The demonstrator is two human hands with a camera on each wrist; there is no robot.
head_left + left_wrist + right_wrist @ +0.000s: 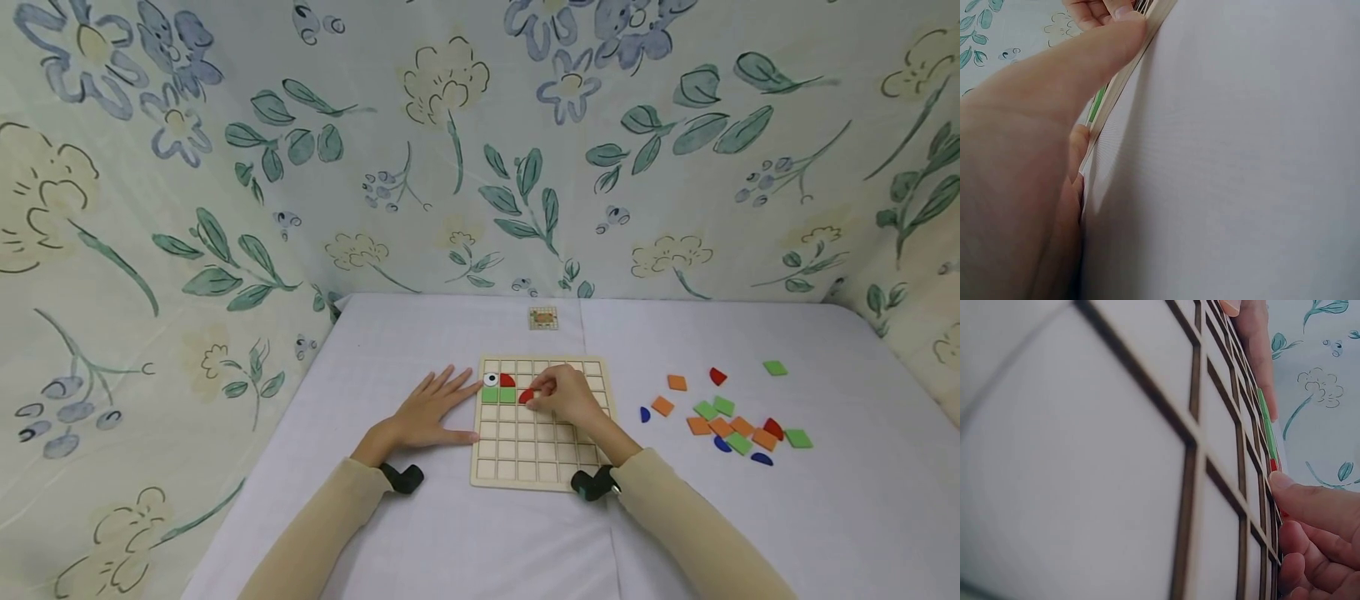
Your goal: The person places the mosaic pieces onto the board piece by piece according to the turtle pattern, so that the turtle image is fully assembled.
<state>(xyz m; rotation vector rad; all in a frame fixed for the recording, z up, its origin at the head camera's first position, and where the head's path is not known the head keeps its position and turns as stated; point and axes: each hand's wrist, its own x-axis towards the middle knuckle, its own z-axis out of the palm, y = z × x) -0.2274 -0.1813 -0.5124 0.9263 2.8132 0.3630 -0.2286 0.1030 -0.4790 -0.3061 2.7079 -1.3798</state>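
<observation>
Red and flat with a curved edge, one small piece sits at the third column of the board, just right of two green squares; our right hand has it clamped between thumb and fingers, and we cannot tell whether it lies fully in its cell. Pale, wood-like and squarish with rounded corners, the board carries raised strips that part it into shallow square cells. Above the green squares, which fill two neighbouring cells, we see an eye piece, a black dot on a white round, and beside it a red quarter-round. Our left hand rests with its fingers straight and spread apart, index tip and thumb at the board's left edge. Our right hand and forearm hide some of the right-hand cells. Farther right on the cloth-covered tabletop lie scattered orange squares, more green pieces, red wedges and blue half-rounds, some touching or overlapping. Beyond the board lies a small patterned card; behind the tabletop hangs flower-printed fabric.
</observation>
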